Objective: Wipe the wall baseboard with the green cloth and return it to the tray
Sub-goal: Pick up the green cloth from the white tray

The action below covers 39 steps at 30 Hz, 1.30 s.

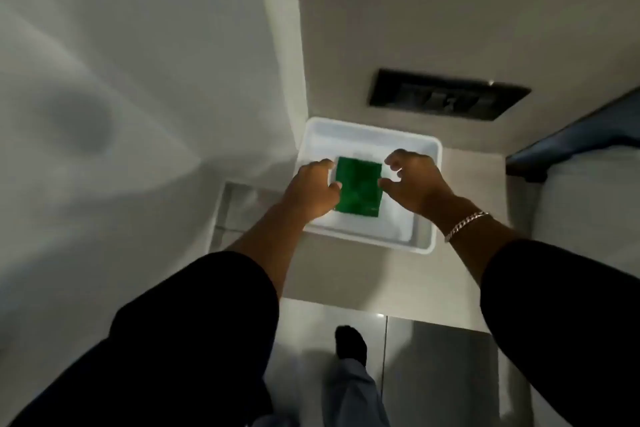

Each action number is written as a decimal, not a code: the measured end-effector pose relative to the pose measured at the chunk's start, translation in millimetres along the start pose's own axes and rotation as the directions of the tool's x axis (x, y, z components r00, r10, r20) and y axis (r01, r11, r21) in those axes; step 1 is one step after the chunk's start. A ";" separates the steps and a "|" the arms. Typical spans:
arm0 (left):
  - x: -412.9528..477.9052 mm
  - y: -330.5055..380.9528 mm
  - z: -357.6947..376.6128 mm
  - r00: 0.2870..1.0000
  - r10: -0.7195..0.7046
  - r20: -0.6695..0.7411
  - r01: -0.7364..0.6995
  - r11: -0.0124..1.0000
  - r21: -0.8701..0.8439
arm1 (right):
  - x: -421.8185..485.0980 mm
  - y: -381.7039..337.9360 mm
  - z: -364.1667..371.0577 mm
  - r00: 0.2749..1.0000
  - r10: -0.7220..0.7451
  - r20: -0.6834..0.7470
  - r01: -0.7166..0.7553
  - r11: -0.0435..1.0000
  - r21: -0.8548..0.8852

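A folded green cloth (358,185) lies flat inside a white tray (424,152) that stands on a beige ledge in the corner. My left hand (310,192) is at the cloth's left edge, fingers curved and apart, with the thumb touching that edge. My right hand (417,180) hovers just right of the cloth, fingers spread and curled, holding nothing. Both arms wear dark sleeves, and the right wrist carries a chain bracelet (465,225). I cannot pick out a baseboard in this blurred view.
A pale wall (138,80) rises close on the left. A dark rectangular panel (446,97) is set in the surface behind the tray. A white fixture (588,204) under a dark shelf stands at the right. My foot in a dark sock (349,345) is on glossy floor tiles below.
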<state>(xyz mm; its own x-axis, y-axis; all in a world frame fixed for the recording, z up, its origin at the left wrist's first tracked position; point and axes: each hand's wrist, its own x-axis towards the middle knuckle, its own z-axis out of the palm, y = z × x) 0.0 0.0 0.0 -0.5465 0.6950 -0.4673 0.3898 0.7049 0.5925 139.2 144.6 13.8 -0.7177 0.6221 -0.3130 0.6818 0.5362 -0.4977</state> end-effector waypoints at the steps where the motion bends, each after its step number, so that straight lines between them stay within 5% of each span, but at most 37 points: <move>1: 9.7 -3.7 12.2 1.000 -0.030 0.005 0.030 1.000 -0.010 | 7.3 8.0 12.2 0.999 0.030 0.019 -0.031 1.000 0.005; 7: 42.8 -16.8 68.7 0.977 -0.180 -0.116 0.156 0.969 -0.191 | 32.8 29.0 76.0 0.988 0.152 -0.038 -0.149 0.987 0.058; 11: 53.5 -13.7 76.1 0.927 -0.357 -0.115 0.293 0.879 -0.376 | 30.8 32.9 92.7 0.957 0.249 -0.149 -0.208 0.947 0.246; 20: -20.0 -16.9 41.3 0.902 -0.429 -0.046 0.297 0.694 -0.656 | -20.8 -8.2 69.4 0.954 0.156 -0.255 0.001 0.851 0.525; 29: -208.7 -78.1 22.1 0.820 -0.549 -0.162 0.221 0.564 -0.795 | -160.8 -95.9 107.2 0.984 -0.048 -0.170 0.135 0.826 0.547; 39: -381.4 -255.7 102.7 0.675 -0.707 -0.211 0.226 0.470 -0.853 | -301.8 -144.7 278.4 0.961 -0.267 0.066 0.200 0.846 0.495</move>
<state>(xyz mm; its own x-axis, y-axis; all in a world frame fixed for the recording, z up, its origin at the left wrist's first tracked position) 184.8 -430.7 -40.7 -0.8009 -0.0598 -0.5959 -0.5727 0.3675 0.7328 217.6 -279.6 -45.0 -0.8813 0.4172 -0.2218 0.3625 0.2958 -0.8838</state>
